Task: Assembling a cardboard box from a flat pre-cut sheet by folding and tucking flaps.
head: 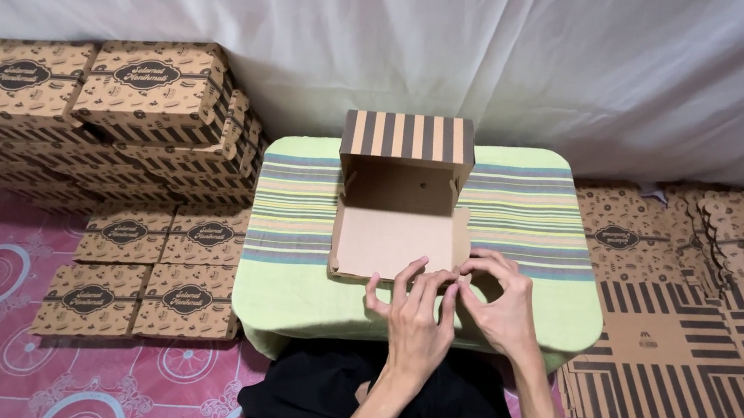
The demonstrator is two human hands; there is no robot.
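A brown cardboard box (395,207) with a striped upright lid stands open on a small table covered by a green striped cloth (296,229). My left hand (411,315) rests on the box's near wall with the fingers spread along its edge. My right hand (500,301) pinches the near right corner of the box, fingers curled around a flap. Both hands work at the front edge, close together, thumbs almost touching. The front wall is mostly hidden under my fingers.
Folded printed boxes are stacked at the left (149,93), with several more lying flat on the pink patterned floor mat (143,282). A pile of flat unfolded box blanks (682,325) lies to the right. A white cloth (409,29) hangs behind. My dark-clothed lap (305,405) is below the table.
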